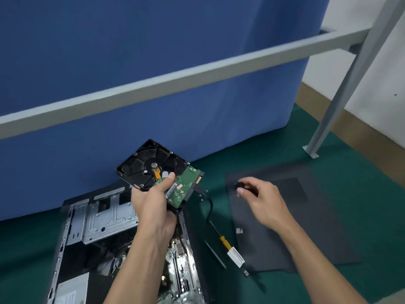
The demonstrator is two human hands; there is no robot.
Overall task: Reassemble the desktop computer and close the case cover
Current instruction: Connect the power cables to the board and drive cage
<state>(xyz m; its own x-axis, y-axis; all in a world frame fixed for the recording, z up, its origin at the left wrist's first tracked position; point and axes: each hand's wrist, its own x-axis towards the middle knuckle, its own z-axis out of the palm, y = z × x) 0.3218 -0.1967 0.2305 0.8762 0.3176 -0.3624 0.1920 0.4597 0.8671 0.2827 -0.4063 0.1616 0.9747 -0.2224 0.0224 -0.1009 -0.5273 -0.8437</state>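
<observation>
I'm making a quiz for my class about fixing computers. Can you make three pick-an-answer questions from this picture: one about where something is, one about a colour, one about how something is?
1. Where does the yellow-handled screwdriver lie?
A) on the green floor, between the computer case and the dark cover
B) inside the case
C) in a hand

2. What colour is the circuit board on the hard drive?
A) red
B) white
C) green

3. How is the computer case?
A) shut, cover on
B) open, insides showing
C) boxed up

Answers: 1 A, it rests on the floor by the cover's edge. 2 C, the left hand holds the drive board-side up. 3 B, the cover lies flat beside it.
</observation>
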